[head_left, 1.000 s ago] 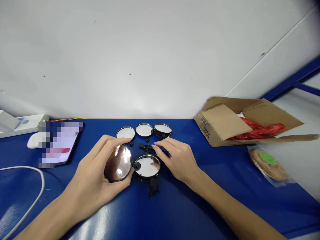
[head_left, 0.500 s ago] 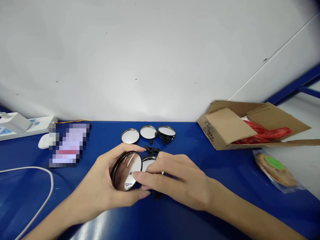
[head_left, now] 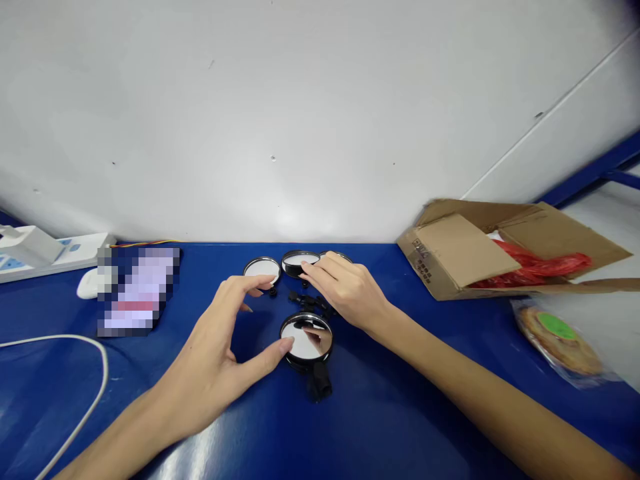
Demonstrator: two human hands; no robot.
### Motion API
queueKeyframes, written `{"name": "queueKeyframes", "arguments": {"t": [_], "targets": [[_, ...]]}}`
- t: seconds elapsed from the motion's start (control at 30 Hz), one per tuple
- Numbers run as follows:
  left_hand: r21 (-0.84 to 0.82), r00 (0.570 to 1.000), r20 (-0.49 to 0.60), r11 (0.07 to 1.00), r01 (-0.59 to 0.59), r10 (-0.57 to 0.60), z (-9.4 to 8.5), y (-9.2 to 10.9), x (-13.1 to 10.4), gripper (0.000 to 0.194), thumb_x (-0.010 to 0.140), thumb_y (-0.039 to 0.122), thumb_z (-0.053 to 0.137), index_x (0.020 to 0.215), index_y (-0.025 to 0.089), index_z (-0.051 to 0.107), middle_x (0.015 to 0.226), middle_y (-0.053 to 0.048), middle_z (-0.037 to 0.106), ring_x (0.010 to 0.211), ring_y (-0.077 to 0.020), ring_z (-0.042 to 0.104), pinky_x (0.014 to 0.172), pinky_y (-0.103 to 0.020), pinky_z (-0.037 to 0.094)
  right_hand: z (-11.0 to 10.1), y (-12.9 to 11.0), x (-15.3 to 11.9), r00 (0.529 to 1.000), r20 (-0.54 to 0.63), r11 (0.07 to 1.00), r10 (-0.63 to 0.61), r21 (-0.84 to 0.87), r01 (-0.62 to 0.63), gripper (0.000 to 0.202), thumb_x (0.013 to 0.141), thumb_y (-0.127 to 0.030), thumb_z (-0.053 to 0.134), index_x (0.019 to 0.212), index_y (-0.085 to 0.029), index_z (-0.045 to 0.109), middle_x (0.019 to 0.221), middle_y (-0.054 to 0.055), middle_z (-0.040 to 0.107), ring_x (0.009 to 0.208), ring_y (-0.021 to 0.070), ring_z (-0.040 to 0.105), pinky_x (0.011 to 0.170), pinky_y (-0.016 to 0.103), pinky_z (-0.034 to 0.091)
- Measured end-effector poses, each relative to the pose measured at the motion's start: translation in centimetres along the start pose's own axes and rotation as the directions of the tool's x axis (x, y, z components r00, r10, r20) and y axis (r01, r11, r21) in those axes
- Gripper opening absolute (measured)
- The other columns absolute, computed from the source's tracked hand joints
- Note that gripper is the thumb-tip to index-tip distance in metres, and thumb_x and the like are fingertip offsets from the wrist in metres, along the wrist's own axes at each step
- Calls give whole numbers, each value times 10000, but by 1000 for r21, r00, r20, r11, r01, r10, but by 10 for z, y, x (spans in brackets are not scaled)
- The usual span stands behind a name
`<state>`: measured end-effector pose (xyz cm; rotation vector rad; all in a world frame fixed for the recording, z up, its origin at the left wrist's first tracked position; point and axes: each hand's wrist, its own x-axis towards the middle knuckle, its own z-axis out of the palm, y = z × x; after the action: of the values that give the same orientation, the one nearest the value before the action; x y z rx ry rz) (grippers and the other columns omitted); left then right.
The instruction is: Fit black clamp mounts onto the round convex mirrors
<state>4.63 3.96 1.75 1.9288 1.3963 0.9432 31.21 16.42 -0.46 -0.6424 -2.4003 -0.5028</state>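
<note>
My left hand (head_left: 220, 357) is open, with thumb and fingers spread and nothing between them. Its fingertips are over the front edge of the left round mirror (head_left: 261, 267), and its thumb tip overlaps the edge of a nearer round mirror (head_left: 307, 340) with a black clamp mount (head_left: 319, 382). My right hand (head_left: 345, 287) reaches to the back row, its fingers closed at the near rim of the middle round mirror (head_left: 299, 259). That mirror is tilted and shows a thick black edge. Behind my right hand, another round mirror (head_left: 340, 255) is mostly hidden. Black clamp parts (head_left: 310, 302) lie between the rows.
An open cardboard box (head_left: 460, 253) with a red plastic bag (head_left: 540, 267) stands at the right. A wrapped round pastry (head_left: 560, 340) lies in front of it. On the left are a blurred phone (head_left: 137, 293), a white case (head_left: 90, 283), a power strip (head_left: 85, 247) and a white cable (head_left: 103, 373).
The mirror in my left hand has left it, and that hand has opened. My right hand has moved away and up to the middle back mirror, which looks thicker now. The nearer mirror is uncovered.
</note>
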Motion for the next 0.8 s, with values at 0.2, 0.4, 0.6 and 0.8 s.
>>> {"name": "queueKeyframes", "arguments": {"t": [0.2, 0.4, 0.6, 0.8], "targets": [[1, 1000, 20, 1000, 24, -24, 1, -2, 0, 441, 1146, 511, 717, 1558, 443, 575, 1522, -37, 669, 1264, -297, 671, 724, -321, 612, 12, -6, -9, 996, 75, 998, 53, 39, -56, 202, 1203, -243, 651, 1136, -161, 824, 943, 83, 821, 898, 240, 714, 757, 355, 544], [24, 998, 65, 1000, 16, -18, 0, -3, 0, 370, 1170, 478, 676, 1521, 430, 571, 1489, -20, 676, 1265, -266, 681, 800, -334, 635, 6, -8, -4, 989, 109, 990, 97, 90, -107, 168, 1178, -269, 704, 1229, -142, 802, 962, 80, 827, 964, 267, 746, 779, 362, 567], [5, 993, 115, 1000, 3, -3, 1, -1, -1, 255, 1185, 461, 655, 1436, 418, 637, 1378, 12, 698, 1236, -238, 693, 1028, -399, 608, -53, -35, 1, 956, 152, 928, 249, 244, -280, 178, 1215, -310, 628, 1188, -176, 742, 868, 16, 767, 779, 195, 727, 721, 328, 544], [-136, 972, 215, 982, 128, -96, 8, 1, -3, 291, 1175, 575, 647, 1427, 431, 669, 1449, 13, 729, 1341, -271, 683, 891, -354, 632, -98, -103, -22, 845, 270, 824, 461, 223, -521, 374, 1121, -600, 684, 1059, -267, 526, 836, -19, 693, 642, 188, 696, 546, 306, 489]]}}
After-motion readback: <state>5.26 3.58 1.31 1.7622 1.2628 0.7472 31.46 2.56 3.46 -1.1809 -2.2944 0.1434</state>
